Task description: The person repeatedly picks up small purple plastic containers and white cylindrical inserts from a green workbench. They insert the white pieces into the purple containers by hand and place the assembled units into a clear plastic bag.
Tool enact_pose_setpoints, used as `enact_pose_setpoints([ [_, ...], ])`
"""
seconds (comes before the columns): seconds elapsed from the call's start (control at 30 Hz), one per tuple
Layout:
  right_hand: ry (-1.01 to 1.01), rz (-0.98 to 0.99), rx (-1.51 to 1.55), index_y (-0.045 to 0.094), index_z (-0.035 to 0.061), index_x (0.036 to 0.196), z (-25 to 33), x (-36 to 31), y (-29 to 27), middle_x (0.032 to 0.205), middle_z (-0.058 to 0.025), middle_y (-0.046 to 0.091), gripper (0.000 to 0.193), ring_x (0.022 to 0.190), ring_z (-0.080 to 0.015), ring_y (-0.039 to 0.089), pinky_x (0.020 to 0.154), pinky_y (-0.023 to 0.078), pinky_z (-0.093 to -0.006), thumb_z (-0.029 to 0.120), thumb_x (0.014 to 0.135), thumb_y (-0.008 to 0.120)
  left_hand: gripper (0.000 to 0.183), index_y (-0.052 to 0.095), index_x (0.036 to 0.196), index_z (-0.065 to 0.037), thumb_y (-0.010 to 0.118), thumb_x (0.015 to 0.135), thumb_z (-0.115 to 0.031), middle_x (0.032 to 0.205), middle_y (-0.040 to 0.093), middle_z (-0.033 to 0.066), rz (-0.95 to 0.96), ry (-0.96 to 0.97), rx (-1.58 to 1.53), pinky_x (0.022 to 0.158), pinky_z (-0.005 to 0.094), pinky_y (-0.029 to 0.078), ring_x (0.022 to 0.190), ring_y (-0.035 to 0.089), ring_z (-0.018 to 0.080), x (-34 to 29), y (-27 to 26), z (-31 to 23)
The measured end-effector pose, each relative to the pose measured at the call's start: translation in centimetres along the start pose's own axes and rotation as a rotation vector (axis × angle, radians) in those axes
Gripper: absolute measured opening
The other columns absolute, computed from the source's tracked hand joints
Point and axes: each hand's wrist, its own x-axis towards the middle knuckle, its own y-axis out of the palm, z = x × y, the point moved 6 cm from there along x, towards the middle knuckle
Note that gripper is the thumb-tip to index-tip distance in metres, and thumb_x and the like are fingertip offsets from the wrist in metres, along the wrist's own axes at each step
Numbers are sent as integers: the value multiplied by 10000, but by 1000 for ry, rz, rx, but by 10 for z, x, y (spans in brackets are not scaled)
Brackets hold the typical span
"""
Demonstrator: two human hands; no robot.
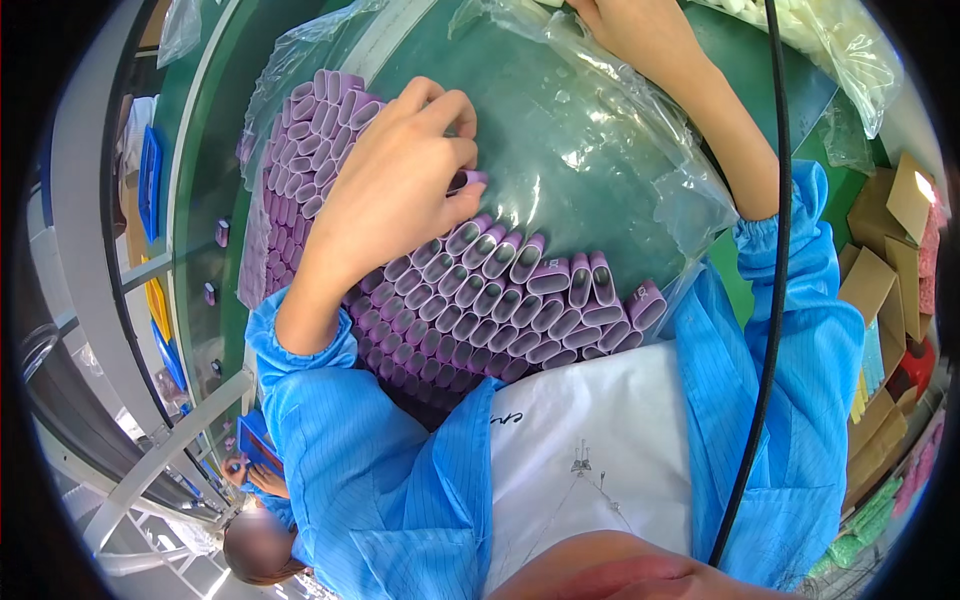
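Over the pile of purple oval tubes [480,300], my left hand [400,165] is closed, thumb against curled fingers. A single purple oval tube [464,181] shows between the thumb and fingers. The tubes are hollow with pale rims, packed side by side with most open ends facing up. Some at the pile's edge lean or lie on their sides. My right hand [635,30] reaches to the far edge above a clear plastic bag [640,150]. Its fingertips are cut off by the frame, near a small whitish piece at the top edge.
The bag spreads over a green work surface [740,60]. Another bag of off-white pieces [820,30] lies far right. A black cable [778,250] hangs down on the right. Cardboard boxes [885,270] stand to the right. Another person [262,545] is at lower left, beside a metal frame.
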Motion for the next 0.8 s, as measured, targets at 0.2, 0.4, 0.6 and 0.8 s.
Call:
enact_pose_setpoints([
  [0.2,112,-364,455,649,-6,928,37,-26,-82,843,-127,642,131,750,-206,623,661,483,-295,39,806,664,190,682,979,22,662,879,-139,866,692,73,-553,-237,-978,660,240,508,731,641,115,1,-3,25],
  [0.4,187,-122,1110,660,-20,1015,54,-65,-67,968,-107,657,178,872,-155,630,780,499,-259,-16,837,655,265,621,1102,66,652,881,-76,937,688,130,-580,-138,-1322,755,267,540,830,670,159,9,9,22],
  [0.6,196,-207,1089,688,-26,926,63,-72,-65,901,-82,670,109,799,-134,641,726,509,-252,-6,820,675,243,630,1092,56,651,875,-49,969,678,136,-584,-10,-1091,748,277,546,844,675,187,5,2,11],
  [0.8,256,-314,1165,688,-22,935,68,-76,-61,896,-91,665,122,815,-153,649,738,517,-255,-26,814,673,224,647,1066,46,665,857,-34,951,679,122,-603,21,-1096,742,263,547,829,670,164,5,4,9],
])
